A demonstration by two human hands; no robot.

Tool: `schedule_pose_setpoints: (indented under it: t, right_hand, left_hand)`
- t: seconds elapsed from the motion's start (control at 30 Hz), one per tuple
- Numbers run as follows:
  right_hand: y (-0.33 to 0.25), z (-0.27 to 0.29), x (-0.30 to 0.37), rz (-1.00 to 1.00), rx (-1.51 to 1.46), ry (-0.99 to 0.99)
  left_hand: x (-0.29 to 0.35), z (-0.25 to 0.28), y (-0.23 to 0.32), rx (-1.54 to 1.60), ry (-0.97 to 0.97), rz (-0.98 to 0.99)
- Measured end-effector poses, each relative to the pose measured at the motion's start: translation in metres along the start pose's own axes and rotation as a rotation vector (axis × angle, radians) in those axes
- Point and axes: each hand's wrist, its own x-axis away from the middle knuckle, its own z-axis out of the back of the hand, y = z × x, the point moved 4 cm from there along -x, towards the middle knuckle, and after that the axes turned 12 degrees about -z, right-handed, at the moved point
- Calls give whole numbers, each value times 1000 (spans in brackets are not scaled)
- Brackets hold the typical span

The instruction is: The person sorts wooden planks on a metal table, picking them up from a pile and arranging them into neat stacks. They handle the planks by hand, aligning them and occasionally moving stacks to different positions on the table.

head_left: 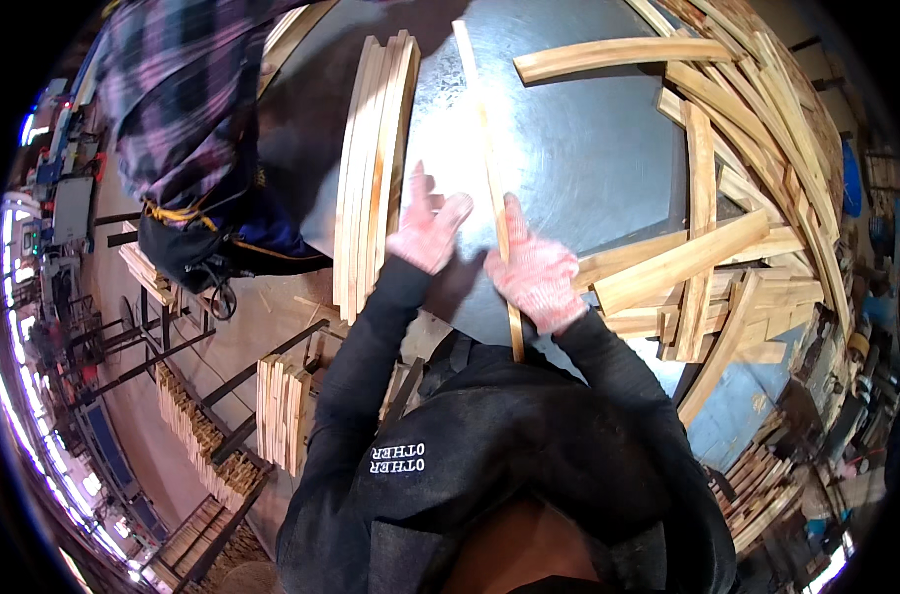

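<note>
My left hand [428, 226], in a pale pinkish knit glove, is open with thumb and fingers apart. It is just right of a neat row of long wooden strips [368, 188] lying side by side on the metal table. My right hand [539, 277], gloved alike, grips a single narrow wooden strip [487, 148] near its close end. That strip runs away from my body across the shiny tabletop, and its near end reaches the table's front edge. The fingers' undersides are hidden.
The grey metal table [608, 148] bears a loose, crossing pile of wooden boards [702, 228] at the right. A person in a plaid shirt [188, 89] stands at the far left. Below left, stacked wood [284, 411] rests by dark metal rack bars [237, 436].
</note>
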Motion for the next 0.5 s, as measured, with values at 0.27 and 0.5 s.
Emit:
schedule_pose_setpoints:
  t: [0.27,0.5]
  right_hand:
    - [72,-16,80,36,-165,131]
    - [116,-10,111,-133,-638,-172]
  left_hand:
    - [-45,-76,16,1516,-42,422]
    - [-45,-89,61,1552,31,513]
